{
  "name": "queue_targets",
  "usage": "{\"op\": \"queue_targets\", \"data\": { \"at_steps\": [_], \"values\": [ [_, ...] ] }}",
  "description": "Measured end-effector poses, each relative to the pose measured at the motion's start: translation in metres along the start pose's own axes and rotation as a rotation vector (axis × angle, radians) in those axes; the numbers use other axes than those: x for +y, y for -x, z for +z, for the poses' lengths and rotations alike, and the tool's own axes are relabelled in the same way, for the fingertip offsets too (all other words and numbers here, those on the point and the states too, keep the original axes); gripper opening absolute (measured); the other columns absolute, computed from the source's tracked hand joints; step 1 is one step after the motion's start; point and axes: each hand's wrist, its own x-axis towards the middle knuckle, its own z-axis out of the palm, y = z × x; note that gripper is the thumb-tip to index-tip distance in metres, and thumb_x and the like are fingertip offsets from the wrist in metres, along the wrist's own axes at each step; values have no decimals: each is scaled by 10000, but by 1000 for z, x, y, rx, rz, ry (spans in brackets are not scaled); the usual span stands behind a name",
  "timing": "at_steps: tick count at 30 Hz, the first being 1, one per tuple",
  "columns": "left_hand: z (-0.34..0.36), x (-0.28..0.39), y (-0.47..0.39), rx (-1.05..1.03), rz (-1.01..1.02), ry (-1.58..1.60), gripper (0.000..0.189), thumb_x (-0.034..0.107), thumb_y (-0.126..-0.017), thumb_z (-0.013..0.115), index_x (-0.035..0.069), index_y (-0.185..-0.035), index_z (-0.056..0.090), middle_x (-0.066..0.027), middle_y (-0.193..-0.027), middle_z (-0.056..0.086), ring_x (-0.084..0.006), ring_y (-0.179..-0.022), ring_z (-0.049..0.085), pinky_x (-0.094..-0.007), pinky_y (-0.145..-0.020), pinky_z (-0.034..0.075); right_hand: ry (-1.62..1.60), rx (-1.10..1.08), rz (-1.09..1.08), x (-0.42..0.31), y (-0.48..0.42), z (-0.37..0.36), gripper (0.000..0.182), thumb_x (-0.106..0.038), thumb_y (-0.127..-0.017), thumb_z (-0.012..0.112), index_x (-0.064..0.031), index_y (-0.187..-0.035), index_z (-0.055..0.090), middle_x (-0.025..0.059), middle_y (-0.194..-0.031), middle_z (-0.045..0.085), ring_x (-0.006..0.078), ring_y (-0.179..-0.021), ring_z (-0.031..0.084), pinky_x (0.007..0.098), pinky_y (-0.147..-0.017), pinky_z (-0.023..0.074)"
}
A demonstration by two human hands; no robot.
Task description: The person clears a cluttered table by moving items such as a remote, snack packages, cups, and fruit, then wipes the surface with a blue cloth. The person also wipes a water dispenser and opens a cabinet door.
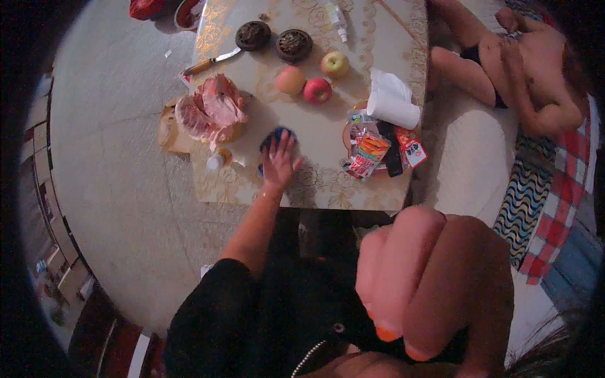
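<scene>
My left hand [280, 163] lies flat with its fingers spread on a dark blue thing [278, 134], which looks like a cloth and is mostly covered. Close to the camera, my right hand [416, 283] looms large with its fingers curled; its palm is hidden. Left of my left hand are a peeled pomelo [212, 111] with pink flesh and a small bottle with a white cap [215, 162]. Beyond it stand a peach-coloured apple [290, 80], a red apple [317, 90] and a yellow-green apple [335, 64]. All of these rest on a patterned tablecloth [312, 137].
Packaged snacks [368, 153] and a white paper roll [393, 106] crowd the right edge. A wooden-handled knife [212, 61], two dark round objects [294, 45] and a spray bottle [338, 21] lie farther back. Another person [524, 71] reclines at the right. A cardboard box [172, 130] stands left.
</scene>
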Motion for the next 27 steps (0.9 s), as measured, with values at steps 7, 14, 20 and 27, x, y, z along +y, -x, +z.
{"op": "queue_targets", "data": {
  "at_steps": [7,14,20,27],
  "values": [
    [-7,10,-64,117,-264,105,669,481,-784,486,130,-1326,313,-21,-1432,178,-301,-1251,270,-493,-1012,190,-91,-40,170,-5,5,-5,324,-259,-602,785,-24,-684,577,101,-782,532,184,-647,504,269,-576,393],
    [8,34,51,-56,-85,119,717,452,-729,568,130,-1321,325,-36,-1424,207,-318,-1263,257,-501,-1004,209,-181,-173,-95,5,-6,-13,197,-239,-693,715,-87,-727,595,67,-796,516,172,-660,488,274,-564,383],
    [2,15,-25,13,-123,126,682,440,-743,562,131,-1308,338,-28,-1424,206,-308,-1263,260,-464,-1020,197,-175,-390,556,-2,-13,-50,214,-186,-663,730,-55,-631,564,9,-604,508,161,-533,499,283,-466,374],
    [11,-22,-105,232,-270,234,683,491,-789,476,116,-1330,295,-34,-1441,141,-295,-1304,165,-478,-1034,150,66,-619,415,6,-26,-45,188,-153,-701,669,-50,-805,552,39,-737,530,179,-653,522,297,-580,405]
  ]
}}
